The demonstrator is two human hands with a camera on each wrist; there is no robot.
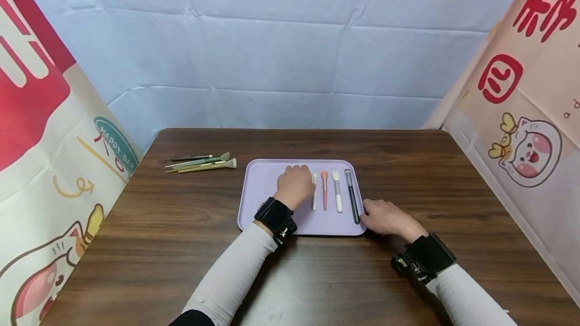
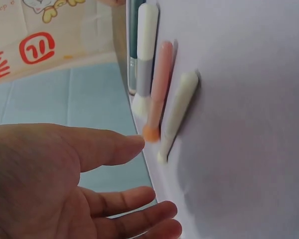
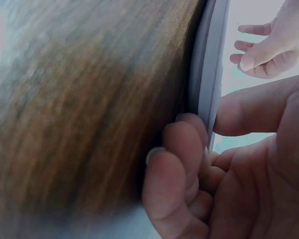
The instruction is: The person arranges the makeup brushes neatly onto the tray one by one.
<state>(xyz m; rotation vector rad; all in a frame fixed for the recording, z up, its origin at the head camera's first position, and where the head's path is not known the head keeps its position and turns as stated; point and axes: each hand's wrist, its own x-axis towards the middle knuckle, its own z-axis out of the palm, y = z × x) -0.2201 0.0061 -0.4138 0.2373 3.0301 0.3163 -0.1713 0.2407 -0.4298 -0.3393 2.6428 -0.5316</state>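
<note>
A lilac tray (image 1: 267,190) lies on the table with makeup brushes in a row at its right side: a cream one (image 2: 181,107), a pink one (image 1: 324,195) with an orange tip, a white-and-grey one (image 1: 338,197) and a dark one (image 1: 352,200). Over the tray, just left of the cream brush, hovers my left hand (image 1: 294,186). Its thumb and fingers are spread apart around air in the left wrist view. My right hand (image 1: 387,218) grips the tray's near right rim, thumb on one side and curled fingers (image 3: 164,184) on the other.
At the table's left lies a loose pile of more brushes (image 1: 201,164), green, gold and black. Brown wooden tabletop (image 1: 181,235) surrounds the tray. A pale blue cloth (image 1: 281,54) hangs behind, with printed cloths at both sides.
</note>
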